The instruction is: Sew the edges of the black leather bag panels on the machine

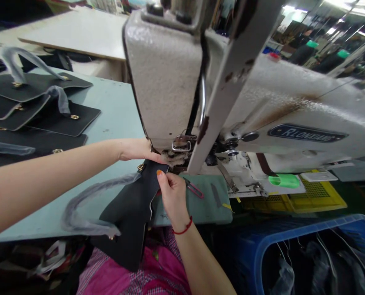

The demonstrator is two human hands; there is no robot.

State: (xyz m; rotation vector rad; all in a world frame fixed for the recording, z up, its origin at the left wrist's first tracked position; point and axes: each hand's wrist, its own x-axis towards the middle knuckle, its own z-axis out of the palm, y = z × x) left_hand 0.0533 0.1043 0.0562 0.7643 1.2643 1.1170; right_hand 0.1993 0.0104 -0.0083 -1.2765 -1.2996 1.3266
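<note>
A black bag panel lies tilted under the sewing machine head, its lower end hanging over the table's front edge. A plastic-wrapped handle is fixed to it with gold-coloured fittings. My right hand is closed on the panel's right edge, thumb on top, just in front of the presser area. From the left, my left hand reaches to the panel's far end. One digit is stretched out near the presser; the other fingers are hidden behind the machine head.
Several black panels with wrapped handles are piled at the left. Thread snips lie right of my right hand. A blue basket holding similar pieces stands at lower right, a yellow crate behind it. A white board is at the back.
</note>
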